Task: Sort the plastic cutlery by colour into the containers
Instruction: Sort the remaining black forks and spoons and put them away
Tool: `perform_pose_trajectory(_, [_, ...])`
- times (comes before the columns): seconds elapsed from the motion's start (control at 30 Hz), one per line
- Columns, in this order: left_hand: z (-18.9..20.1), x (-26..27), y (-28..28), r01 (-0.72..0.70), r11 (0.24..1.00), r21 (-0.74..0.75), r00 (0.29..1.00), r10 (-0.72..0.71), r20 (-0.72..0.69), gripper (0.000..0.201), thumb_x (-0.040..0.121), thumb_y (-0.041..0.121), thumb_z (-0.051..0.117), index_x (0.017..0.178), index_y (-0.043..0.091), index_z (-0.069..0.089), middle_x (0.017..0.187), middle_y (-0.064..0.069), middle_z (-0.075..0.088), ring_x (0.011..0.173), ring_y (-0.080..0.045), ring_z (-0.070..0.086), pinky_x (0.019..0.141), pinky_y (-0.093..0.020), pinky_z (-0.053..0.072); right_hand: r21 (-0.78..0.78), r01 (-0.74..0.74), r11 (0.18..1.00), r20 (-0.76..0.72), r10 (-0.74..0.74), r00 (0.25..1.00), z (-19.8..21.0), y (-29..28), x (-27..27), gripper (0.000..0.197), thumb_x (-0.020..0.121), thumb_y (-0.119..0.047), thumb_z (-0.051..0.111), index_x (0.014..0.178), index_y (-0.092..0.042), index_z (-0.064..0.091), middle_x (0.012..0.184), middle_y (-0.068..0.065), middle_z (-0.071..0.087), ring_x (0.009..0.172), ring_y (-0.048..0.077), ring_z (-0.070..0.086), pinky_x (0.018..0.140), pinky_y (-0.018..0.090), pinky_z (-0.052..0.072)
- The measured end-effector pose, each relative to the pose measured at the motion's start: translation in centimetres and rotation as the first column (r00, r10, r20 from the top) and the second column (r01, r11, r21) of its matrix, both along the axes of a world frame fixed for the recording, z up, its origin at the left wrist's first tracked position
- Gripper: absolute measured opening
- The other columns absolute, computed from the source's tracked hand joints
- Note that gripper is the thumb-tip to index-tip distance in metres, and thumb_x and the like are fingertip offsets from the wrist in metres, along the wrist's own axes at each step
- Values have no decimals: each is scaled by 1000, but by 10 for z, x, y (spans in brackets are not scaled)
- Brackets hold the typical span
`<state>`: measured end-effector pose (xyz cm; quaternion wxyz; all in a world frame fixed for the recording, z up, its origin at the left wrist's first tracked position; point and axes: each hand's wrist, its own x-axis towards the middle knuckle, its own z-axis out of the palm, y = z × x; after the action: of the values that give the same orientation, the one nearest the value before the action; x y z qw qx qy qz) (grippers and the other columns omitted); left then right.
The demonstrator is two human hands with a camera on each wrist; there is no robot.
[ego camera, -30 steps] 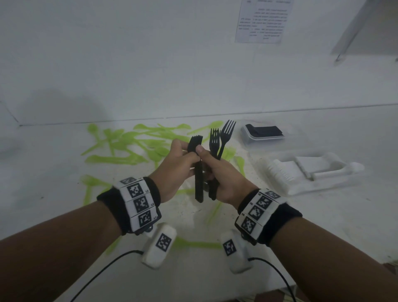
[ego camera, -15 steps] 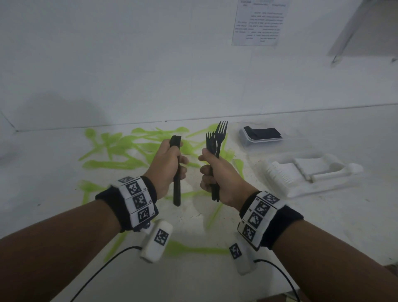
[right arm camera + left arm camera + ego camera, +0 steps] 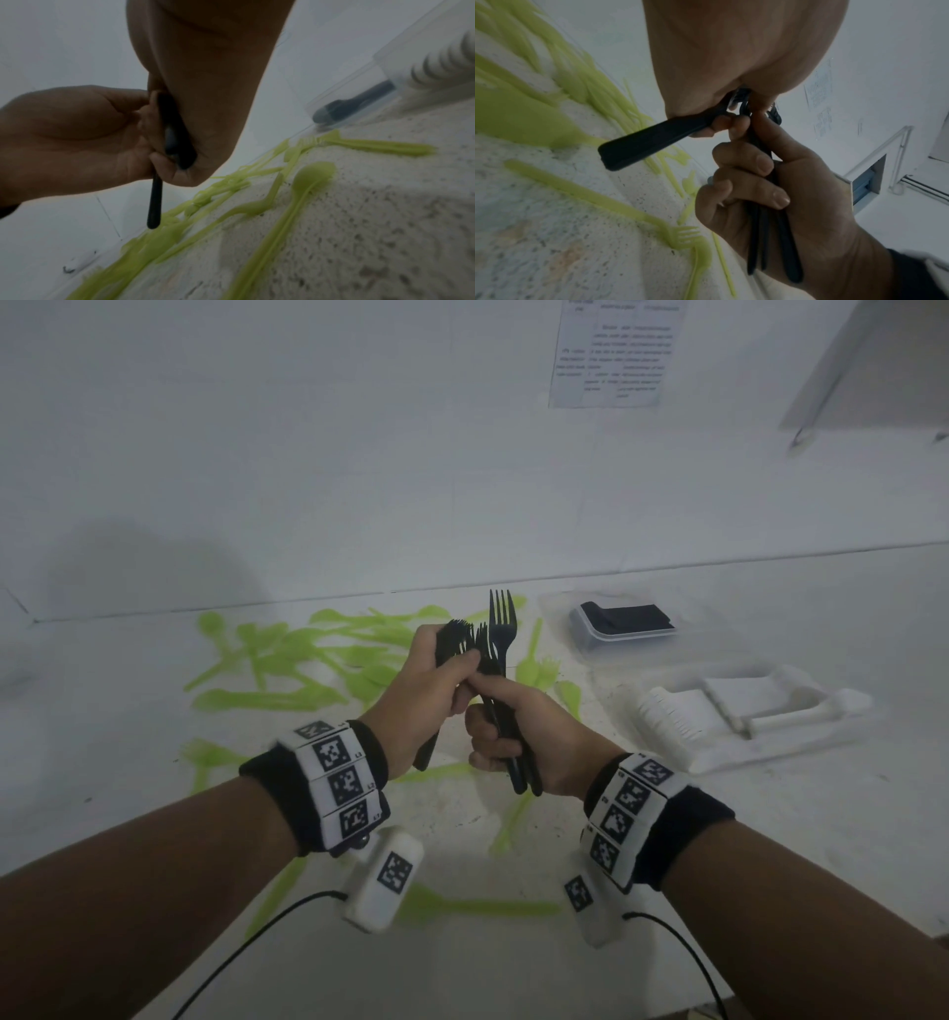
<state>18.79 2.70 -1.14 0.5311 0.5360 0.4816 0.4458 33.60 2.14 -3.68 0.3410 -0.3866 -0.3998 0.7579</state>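
Both hands are raised over the table and touch each other. My left hand (image 3: 452, 667) grips a black fork (image 3: 456, 629), tines up, its handle (image 3: 649, 142) sticking out below the fist. My right hand (image 3: 493, 711) holds a bundle of black forks (image 3: 500, 629) upright, their handles (image 3: 770, 243) in its curled fingers. The left fork's head lies against the bundle. Green cutlery (image 3: 287, 660) is scattered over the table behind and under the hands. A clear container (image 3: 624, 639) at the back right holds black cutlery (image 3: 359, 99).
A white tray (image 3: 842, 706) with white cutlery lies right of the hands, in front of the clear container. A green spoon (image 3: 308, 178) and green forks (image 3: 680, 237) lie close below the hands. A wall with a paper sheet (image 3: 611, 351) stands behind the table.
Half a second ago the hands were apart, each holding its black cutlery. Now the left hand has moved right, and its fork meets the right hand's bundle.
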Motion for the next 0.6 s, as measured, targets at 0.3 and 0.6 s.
perform_pose_trajectory(0.3, [-4,-5,-2,-69,997,19,998,69,10,15,106,18,53,119,11,51,79,1,54,56,-13,45,54,-24,43,73,33,997,151,-44,988,2,6,-3,36,108,-40,49,97,-11,67,76,2,60,59,15,49,67,27,44])
perform_pose_trajectory(0.6, [-7,-16,7,-158,984,-87,982,166,95,32,99,35,64,118,14,50,88,0,44,64,-12,40,60,-27,39,200,230,952,100,-254,962,-2,6,-4,19,109,-32,50,102,-17,41,64,-1,34,49,13,23,47,24,31])
